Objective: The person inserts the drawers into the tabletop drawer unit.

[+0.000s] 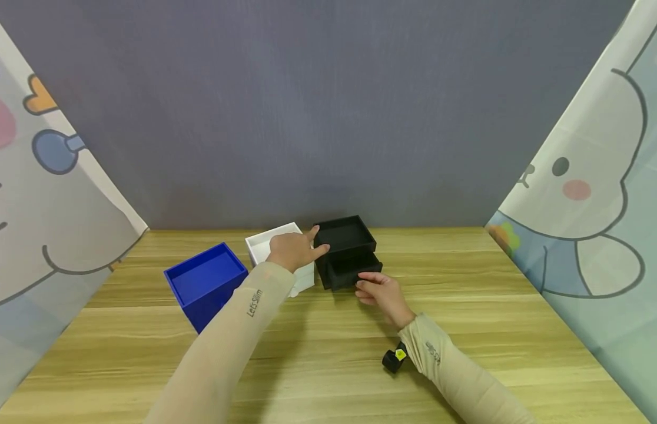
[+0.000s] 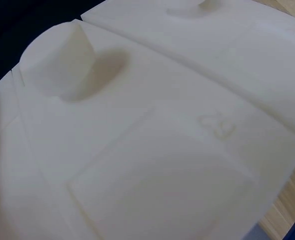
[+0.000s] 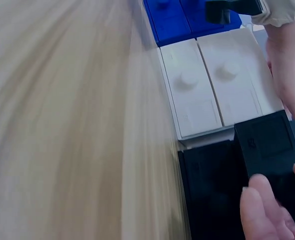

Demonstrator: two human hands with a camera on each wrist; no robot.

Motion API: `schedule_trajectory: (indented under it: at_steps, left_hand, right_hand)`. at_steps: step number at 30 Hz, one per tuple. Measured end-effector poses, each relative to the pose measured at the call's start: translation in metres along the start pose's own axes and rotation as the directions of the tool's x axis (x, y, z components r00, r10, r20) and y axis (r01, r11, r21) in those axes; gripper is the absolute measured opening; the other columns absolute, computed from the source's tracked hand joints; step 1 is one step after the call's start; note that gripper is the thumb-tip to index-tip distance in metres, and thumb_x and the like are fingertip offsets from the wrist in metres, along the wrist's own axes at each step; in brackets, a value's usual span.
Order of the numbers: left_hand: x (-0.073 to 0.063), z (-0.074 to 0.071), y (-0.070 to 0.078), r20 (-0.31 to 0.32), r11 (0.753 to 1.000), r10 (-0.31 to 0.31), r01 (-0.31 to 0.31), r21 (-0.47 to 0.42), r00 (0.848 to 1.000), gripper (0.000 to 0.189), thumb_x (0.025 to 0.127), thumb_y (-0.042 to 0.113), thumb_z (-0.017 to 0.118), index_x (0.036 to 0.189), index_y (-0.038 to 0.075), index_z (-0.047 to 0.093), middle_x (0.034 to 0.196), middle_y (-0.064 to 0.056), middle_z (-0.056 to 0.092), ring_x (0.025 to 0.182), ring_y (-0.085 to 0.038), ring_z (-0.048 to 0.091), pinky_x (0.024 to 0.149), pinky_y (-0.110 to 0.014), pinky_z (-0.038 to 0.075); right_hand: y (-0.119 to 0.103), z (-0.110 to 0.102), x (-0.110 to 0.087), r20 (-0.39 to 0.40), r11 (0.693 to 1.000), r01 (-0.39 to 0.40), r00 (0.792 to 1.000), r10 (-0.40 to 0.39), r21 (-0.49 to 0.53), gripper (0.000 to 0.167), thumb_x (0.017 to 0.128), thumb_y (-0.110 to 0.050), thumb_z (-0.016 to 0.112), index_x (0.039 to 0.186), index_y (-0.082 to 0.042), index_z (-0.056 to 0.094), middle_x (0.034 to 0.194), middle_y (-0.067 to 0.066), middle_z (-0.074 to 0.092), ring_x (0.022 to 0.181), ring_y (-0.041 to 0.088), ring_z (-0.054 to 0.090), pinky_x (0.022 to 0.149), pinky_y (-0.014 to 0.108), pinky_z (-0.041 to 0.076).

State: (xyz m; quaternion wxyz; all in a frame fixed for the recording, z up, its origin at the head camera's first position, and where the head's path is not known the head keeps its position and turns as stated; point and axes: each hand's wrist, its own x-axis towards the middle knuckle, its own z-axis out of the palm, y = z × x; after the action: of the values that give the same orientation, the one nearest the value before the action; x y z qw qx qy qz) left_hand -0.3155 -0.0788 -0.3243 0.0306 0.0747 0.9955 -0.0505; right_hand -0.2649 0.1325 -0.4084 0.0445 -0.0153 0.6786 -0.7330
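A black two-drawer box [image 1: 344, 234] with a tray-like top stands at the back of the wooden table. Its upper drawer [image 1: 355, 272] is pulled partway out, while the lower drawer [image 3: 210, 175] sits flush. My right hand [image 1: 384, 297] pinches the front of the upper drawer; its fingers hide the knob there. With fingers spread, my left hand [image 1: 295, 249] touches the left rim of the black box. Below that hand, a white two-drawer box [image 3: 215, 82] stands beside the black one, its round knobs [image 2: 57, 60] and both drawers shut in the left wrist view.
A blue box [image 1: 206, 280] of the same kind stands at the left, angled on the wooden table [image 1: 328, 365]. Behind the boxes rises a grey panel [image 1: 318, 118], with cartoon-printed sheets [image 1: 588, 176] on both sides. A small black wrist camera [image 1: 393, 360] sits under the right wrist.
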Motion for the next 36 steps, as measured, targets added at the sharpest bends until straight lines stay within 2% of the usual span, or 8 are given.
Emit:
schedule_trajectory:
  at_steps: [4, 8, 12, 17, 25, 32, 36]
  left_hand:
    - [0.0, 0.0, 0.0, 0.009, 1.0, 0.002, -0.002, 0.002, 1.0, 0.073, 0.091, 0.073, 0.024, 0.153, 0.034, 0.021, 0.044, 0.002, 0.035, 0.037, -0.011, 0.016, 0.04, -0.027, 0.018]
    - [-0.001, -0.002, 0.0, 0.01, 1.0, -0.007, 0.007, 0.003, 1.0, 0.072, 0.091, 0.073, 0.025, 0.153, 0.035, 0.021, 0.044, 0.002, 0.035, 0.037, -0.011, 0.016, 0.041, -0.028, 0.018]
    - [-0.001, -0.002, 0.001, 0.016, 1.0, -0.01, 0.009, 0.001, 1.0, 0.073, 0.091, 0.074, 0.025, 0.153, 0.035, 0.02, 0.044, 0.002, 0.035, 0.037, -0.011, 0.016, 0.04, -0.027, 0.018]
    - [-0.001, 0.0, 0.001, 0.023, 1.0, -0.011, 0.011, -0.001, 1.0, 0.073, 0.091, 0.074, 0.025, 0.153, 0.035, 0.019, 0.044, 0.003, 0.036, 0.037, -0.011, 0.016, 0.04, -0.027, 0.019]
    - [-0.001, -0.001, 0.003, 0.001, 1.0, -0.013, 0.013, 0.007, 1.0, 0.072, 0.091, 0.073, 0.026, 0.153, 0.035, 0.021, 0.044, 0.002, 0.036, 0.036, -0.011, 0.016, 0.04, -0.027, 0.018]
    - [0.0, 0.001, 0.002, -0.002, 1.0, -0.015, 0.015, -0.001, 1.0, 0.073, 0.091, 0.074, 0.025, 0.153, 0.035, 0.02, 0.045, 0.002, 0.036, 0.037, -0.011, 0.017, 0.04, -0.027, 0.019]
    - [-0.001, 0.001, 0.002, 0.002, 1.0, -0.017, 0.017, -0.015, 1.0, 0.073, 0.091, 0.073, 0.026, 0.153, 0.035, 0.021, 0.045, 0.002, 0.037, 0.037, -0.011, 0.018, 0.04, -0.027, 0.019]
  right_hand:
    - [-0.001, -0.007, -0.002, 0.057, 0.998, -0.029, 0.998, 0.032, -0.055, 0.037, 0.09, 0.003, 0.059, 0.126, 0.012, 0.056, 0.093, 0.017, 0.069, 0.065, 0.01, 0.067, 0.061, 0.025, 0.054]
    - [-0.002, -0.008, -0.003, 0.074, 0.998, -0.014, 0.997, 0.019, -0.065, 0.041, 0.089, 0.005, 0.058, 0.129, 0.013, 0.053, 0.096, 0.019, 0.069, 0.072, 0.012, 0.068, 0.065, 0.024, 0.054]
    - [0.0, -0.006, -0.002, 0.045, 1.0, 0.007, 0.999, -0.006, -0.025, 0.039, 0.088, 0.009, 0.059, 0.126, 0.016, 0.053, 0.095, 0.019, 0.069, 0.078, 0.011, 0.068, 0.07, 0.023, 0.053]
    - [0.004, -0.002, 0.0, 0.011, 1.0, 0.011, 1.0, -0.011, 0.004, 0.039, 0.086, 0.013, 0.059, 0.124, 0.017, 0.054, 0.091, 0.02, 0.069, 0.075, 0.009, 0.067, 0.07, 0.023, 0.053]
    - [0.004, 0.003, -0.001, -0.014, 0.999, 0.029, 1.0, -0.028, 0.03, 0.037, 0.085, 0.012, 0.061, 0.122, 0.017, 0.056, 0.09, 0.017, 0.07, 0.074, 0.008, 0.067, 0.07, 0.024, 0.053]
    - [0.009, 0.006, -0.002, -0.048, 0.998, 0.052, 0.998, -0.051, 0.039, 0.032, 0.087, 0.009, 0.061, 0.119, 0.015, 0.059, 0.099, 0.026, 0.067, 0.079, 0.016, 0.068, 0.071, 0.026, 0.054]
    - [0.009, 0.007, -0.002, -0.06, 0.998, 0.055, 0.997, -0.053, 0.04, 0.031, 0.088, 0.009, 0.061, 0.118, 0.015, 0.06, 0.098, 0.025, 0.068, 0.081, 0.018, 0.068, 0.071, 0.026, 0.054]
